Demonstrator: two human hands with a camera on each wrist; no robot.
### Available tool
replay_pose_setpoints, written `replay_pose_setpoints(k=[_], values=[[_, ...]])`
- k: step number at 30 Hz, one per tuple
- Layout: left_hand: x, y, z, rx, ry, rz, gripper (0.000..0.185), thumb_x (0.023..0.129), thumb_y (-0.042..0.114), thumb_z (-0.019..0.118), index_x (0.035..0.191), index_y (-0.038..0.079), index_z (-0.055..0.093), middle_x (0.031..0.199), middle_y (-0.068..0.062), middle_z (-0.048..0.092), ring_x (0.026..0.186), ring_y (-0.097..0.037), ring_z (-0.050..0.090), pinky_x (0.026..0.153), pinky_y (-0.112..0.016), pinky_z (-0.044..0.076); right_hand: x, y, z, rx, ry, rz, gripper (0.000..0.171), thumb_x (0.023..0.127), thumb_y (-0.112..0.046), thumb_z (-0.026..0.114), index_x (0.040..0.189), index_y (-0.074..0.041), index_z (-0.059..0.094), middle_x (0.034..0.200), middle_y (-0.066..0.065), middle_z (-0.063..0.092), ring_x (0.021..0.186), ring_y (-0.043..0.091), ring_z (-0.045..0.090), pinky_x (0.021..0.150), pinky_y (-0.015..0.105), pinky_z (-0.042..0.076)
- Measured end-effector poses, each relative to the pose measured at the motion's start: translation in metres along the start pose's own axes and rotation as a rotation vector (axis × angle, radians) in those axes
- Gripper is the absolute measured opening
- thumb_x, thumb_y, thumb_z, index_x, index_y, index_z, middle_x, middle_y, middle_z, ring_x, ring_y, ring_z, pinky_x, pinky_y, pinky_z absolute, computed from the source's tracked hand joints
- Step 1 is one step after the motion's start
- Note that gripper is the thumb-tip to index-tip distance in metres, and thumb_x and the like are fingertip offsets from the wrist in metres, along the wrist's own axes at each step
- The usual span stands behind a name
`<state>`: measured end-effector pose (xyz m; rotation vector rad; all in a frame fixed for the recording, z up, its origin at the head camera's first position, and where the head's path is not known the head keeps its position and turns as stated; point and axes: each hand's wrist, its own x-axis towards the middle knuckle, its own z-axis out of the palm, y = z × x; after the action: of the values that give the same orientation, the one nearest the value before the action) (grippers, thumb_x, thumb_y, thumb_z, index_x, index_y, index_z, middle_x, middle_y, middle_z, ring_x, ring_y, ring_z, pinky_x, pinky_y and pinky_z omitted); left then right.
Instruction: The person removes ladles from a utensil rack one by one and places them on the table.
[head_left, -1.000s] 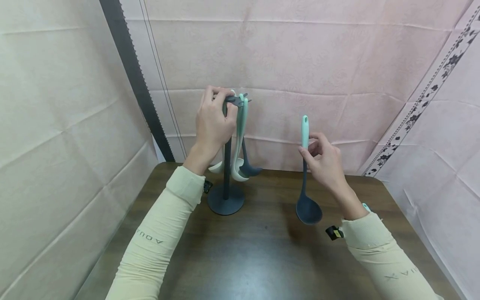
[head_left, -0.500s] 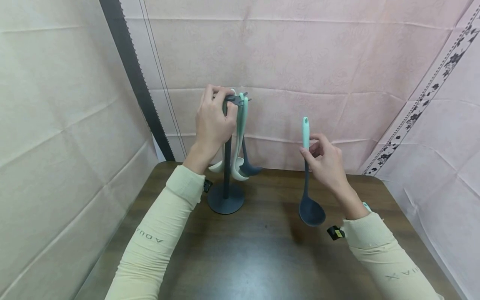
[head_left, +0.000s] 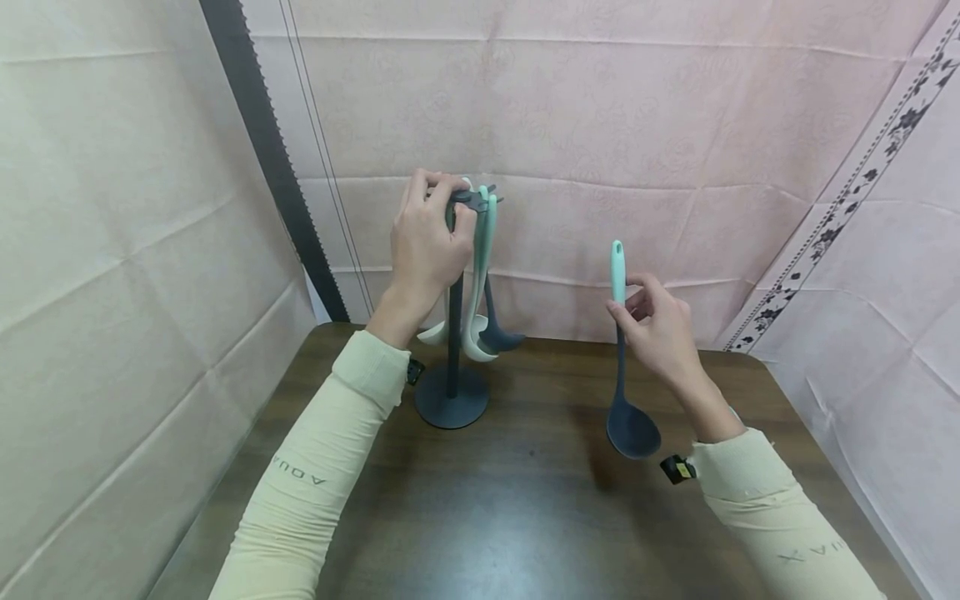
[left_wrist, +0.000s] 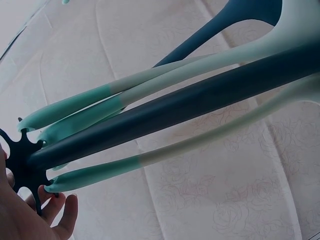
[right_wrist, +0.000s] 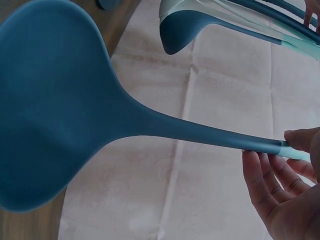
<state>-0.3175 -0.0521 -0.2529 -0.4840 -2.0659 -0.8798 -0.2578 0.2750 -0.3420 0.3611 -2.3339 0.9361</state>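
Note:
My left hand (head_left: 431,237) grips the hooked top of a dark utensil stand (head_left: 453,400), and its fingers (left_wrist: 59,212) curl at the hooks in the left wrist view. From those hooks hang a white ladle (head_left: 477,337), a dark blue utensil (head_left: 501,337) and other pale utensils with mint handles, partly hidden by the hand and pole. To the right, my right hand (head_left: 660,329) pinches a dark blue ladle (head_left: 632,432) at the lower end of its mint handle. That ladle is held upright, bowl down, apart from the stand. Its wide bowl (right_wrist: 50,100) fills the left of the right wrist view.
The brown wooden table (head_left: 517,517) spreads under both arms. Pale cloth (head_left: 600,108) hangs behind it and along both sides. A small mint-coloured tip (head_left: 734,412) shows behind my right wrist, mostly hidden.
My right hand has drifted slightly right and toward me, carrying the ladle, whose handle top now sits lower in view. My left hand and the stand have not visibly moved.

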Motion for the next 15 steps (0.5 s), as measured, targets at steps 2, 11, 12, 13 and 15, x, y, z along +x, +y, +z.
replay_pose_setpoints(k=[2, 11, 12, 13, 15], values=[[0.0, 0.0, 0.0, -0.003, 0.001, -0.001, 0.048, 0.094, 0.033, 0.044, 0.124, 0.01, 0.073, 0.129, -0.012, 0.059, 0.11, -0.03, 0.059, 0.078, -0.041, 0.051, -0.001, 0.002, -0.001, -0.008, 0.0, 0.004, 0.033, 0.1, -0.019, 0.073, 0.129, -0.005, 0.064, 0.084, 0.009, 0.071, 0.07, 0.022, 0.067, 0.052, 0.022, 0.05], [0.0, 0.0, 0.001, -0.011, 0.007, 0.001, 0.047, 0.094, 0.032, 0.044, 0.124, 0.01, 0.074, 0.128, -0.012, 0.059, 0.113, -0.03, 0.059, 0.081, -0.041, 0.052, -0.007, 0.012, -0.004, -0.024, -0.019, 0.027, 0.034, 0.101, -0.02, 0.073, 0.13, -0.004, 0.064, 0.084, 0.01, 0.071, 0.068, 0.022, 0.067, 0.051, 0.023, 0.051], [0.0, 0.0, 0.001, -0.011, 0.007, 0.0, 0.047, 0.094, 0.032, 0.044, 0.124, 0.01, 0.074, 0.129, -0.012, 0.059, 0.112, -0.03, 0.059, 0.081, -0.041, 0.052, -0.008, 0.013, -0.004, -0.02, -0.022, 0.027, 0.034, 0.101, -0.02, 0.073, 0.129, -0.004, 0.064, 0.083, 0.01, 0.071, 0.067, 0.022, 0.067, 0.05, 0.023, 0.051], [0.0, 0.0, 0.001, -0.01, 0.007, -0.001, 0.047, 0.094, 0.033, 0.044, 0.124, 0.011, 0.074, 0.129, -0.012, 0.059, 0.112, -0.03, 0.059, 0.081, -0.041, 0.052, -0.009, 0.014, -0.004, -0.018, -0.024, 0.029, 0.033, 0.101, -0.019, 0.073, 0.129, -0.004, 0.064, 0.083, 0.01, 0.071, 0.066, 0.023, 0.067, 0.049, 0.023, 0.051], [-0.001, -0.001, 0.001, -0.008, 0.007, -0.001, 0.048, 0.094, 0.033, 0.044, 0.124, 0.011, 0.074, 0.129, -0.012, 0.059, 0.112, -0.03, 0.059, 0.08, -0.041, 0.052, -0.01, 0.017, -0.005, -0.007, -0.029, 0.034, 0.032, 0.101, -0.018, 0.073, 0.129, -0.006, 0.064, 0.082, 0.01, 0.071, 0.065, 0.023, 0.066, 0.048, 0.023, 0.051]])
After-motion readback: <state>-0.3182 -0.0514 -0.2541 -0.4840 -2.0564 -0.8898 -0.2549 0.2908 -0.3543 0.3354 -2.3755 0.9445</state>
